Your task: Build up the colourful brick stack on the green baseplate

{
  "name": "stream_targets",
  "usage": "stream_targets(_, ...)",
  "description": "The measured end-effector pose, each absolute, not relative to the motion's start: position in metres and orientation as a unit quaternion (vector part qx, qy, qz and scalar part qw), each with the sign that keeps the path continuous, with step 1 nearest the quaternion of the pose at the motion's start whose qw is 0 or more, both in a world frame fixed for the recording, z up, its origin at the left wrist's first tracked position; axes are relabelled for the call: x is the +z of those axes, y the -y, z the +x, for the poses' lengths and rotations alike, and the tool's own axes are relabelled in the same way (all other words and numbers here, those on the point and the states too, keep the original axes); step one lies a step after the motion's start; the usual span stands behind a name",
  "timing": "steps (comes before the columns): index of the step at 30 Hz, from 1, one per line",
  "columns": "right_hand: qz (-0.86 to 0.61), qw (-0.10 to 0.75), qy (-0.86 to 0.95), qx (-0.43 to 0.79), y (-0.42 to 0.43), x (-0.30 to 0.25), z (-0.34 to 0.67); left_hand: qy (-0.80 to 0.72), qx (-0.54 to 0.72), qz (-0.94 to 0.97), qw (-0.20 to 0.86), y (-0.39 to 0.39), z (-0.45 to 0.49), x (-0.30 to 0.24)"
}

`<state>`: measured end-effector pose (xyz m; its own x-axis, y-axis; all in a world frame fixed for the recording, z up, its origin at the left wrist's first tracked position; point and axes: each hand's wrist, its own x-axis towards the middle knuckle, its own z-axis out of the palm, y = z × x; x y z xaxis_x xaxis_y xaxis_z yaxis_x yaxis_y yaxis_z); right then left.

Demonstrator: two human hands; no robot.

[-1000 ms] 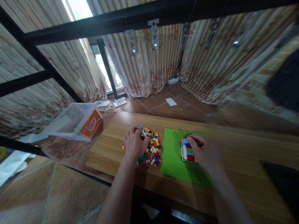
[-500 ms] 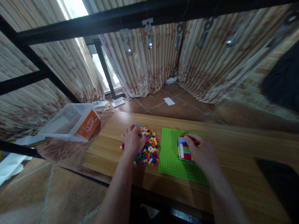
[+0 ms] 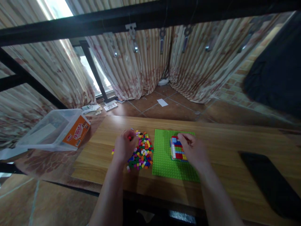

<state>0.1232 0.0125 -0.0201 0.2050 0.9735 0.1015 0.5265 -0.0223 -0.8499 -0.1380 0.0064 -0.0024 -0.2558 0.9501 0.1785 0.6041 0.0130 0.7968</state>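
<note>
A heap of small coloured bricks [image 3: 142, 152] lies on the wooden table [image 3: 225, 147]. My left hand [image 3: 123, 148] rests on the heap's left side, fingers curled, pinching a small red brick at its fingertips. To the right lies a green baseplate [image 3: 164, 157] with a block of red, blue, white and yellow bricks [image 3: 176, 150] built on it. My right hand [image 3: 192, 150] lies over the right part of that block, fingers bent and pressing on its top edge.
A clear plastic tub with an orange label [image 3: 56, 130] stands at the left, off the table. A dark flat object [image 3: 270, 183] lies on the table at the right. Black frame bars [image 3: 145, 15] cross overhead. Papers lie on the tiled floor by the curtains.
The view has swung so everything shifted left. My left hand has closed on a small red brick from the heap. My right hand stays on the built block.
</note>
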Motion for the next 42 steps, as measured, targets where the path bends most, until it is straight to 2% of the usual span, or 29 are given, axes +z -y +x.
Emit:
stream_targets(3,-0.637,0.529,0.455,0.327,-0.012,-0.018,0.127,-0.599,0.515,0.512,0.336,-0.002,-0.133,0.003)
stream_targets(6,-0.598,0.662,0.338,0.299,-0.014,-0.018,0.135,-0.538,0.583,0.448,0.412,0.0,-0.119,0.006)
stream_targets(9,-0.576,0.712,0.297,0.27,-0.013,-0.015,0.143,-0.477,0.624,0.393,0.479,0.001,-0.097,0.004)
stream_targets(14,-0.55,0.676,0.372,0.321,-0.006,-0.003,0.145,-0.429,0.605,0.364,0.564,0.007,-0.054,-0.005)
stream_targets(19,-0.517,0.534,0.522,0.419,0.003,0.004,0.14,-0.407,0.613,0.348,0.58,0.007,-0.02,-0.006)
stream_targets(23,-0.501,0.446,0.597,0.44,0.009,0.005,0.139,-0.405,0.624,0.352,0.568,0.006,-0.006,-0.006)
stream_targets(27,-0.501,0.443,0.62,0.41,0.008,0.001,0.147,-0.431,0.605,0.382,0.55,0.006,-0.003,-0.006)
stream_targets(32,-0.596,0.481,0.569,0.299,-0.001,-0.01,0.168,-0.487,0.6,0.418,0.477,0.001,-0.011,-0.012)
stream_targets(35,-0.637,0.47,0.551,0.264,-0.003,-0.015,0.177,-0.522,0.58,0.439,0.445,-0.003,-0.015,-0.017)
stream_targets(42,-0.655,0.42,0.575,0.254,-0.004,-0.02,0.175,-0.547,0.53,0.466,0.451,-0.003,-0.013,-0.021)
